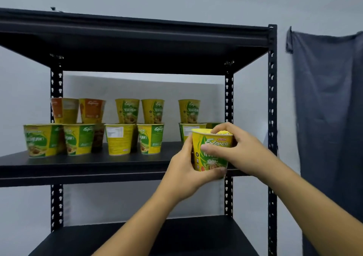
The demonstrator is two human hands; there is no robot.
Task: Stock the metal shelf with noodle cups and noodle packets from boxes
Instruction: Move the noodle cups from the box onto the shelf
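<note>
1. Noodle cup (211,151) sits between both hands at the front right edge of the metal shelf (98,167). It is probably light and thin-walled, so grip the stiffer rim and base.
2. Left hand (186,175) wraps the base and side. Right hand (239,147) curls over the lid, thumb across the glossy tapered wall.
3. Stacked cups (119,139) stand behind and left of the hands on the matte black board.
4. Dark cloth (330,118) hangs well right of the right hand.
</note>
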